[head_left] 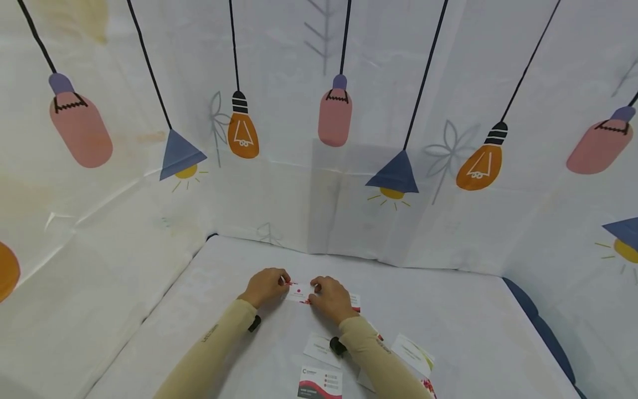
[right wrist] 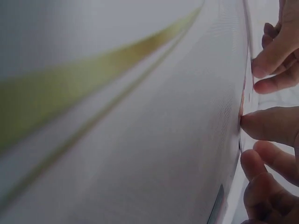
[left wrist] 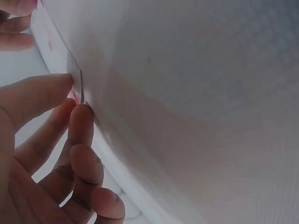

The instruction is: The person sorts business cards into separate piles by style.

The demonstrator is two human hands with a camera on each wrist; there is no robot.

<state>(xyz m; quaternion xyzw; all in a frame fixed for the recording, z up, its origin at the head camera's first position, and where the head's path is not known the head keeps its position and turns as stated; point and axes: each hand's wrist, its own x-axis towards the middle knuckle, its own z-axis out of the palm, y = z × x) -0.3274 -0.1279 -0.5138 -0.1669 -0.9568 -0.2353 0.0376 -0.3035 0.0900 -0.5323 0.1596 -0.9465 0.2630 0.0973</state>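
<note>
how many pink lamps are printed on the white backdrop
3 in the head view: left pink lamp, centre pink lamp, far-right pink lamp. More may lie outside the view.

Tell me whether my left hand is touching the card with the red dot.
Touching. The left wrist view shows the left hand pinching one end of the card with the red dot.

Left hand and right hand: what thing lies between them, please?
Between the left hand and the right hand is a white card with red marks, as the head view shows.
</note>
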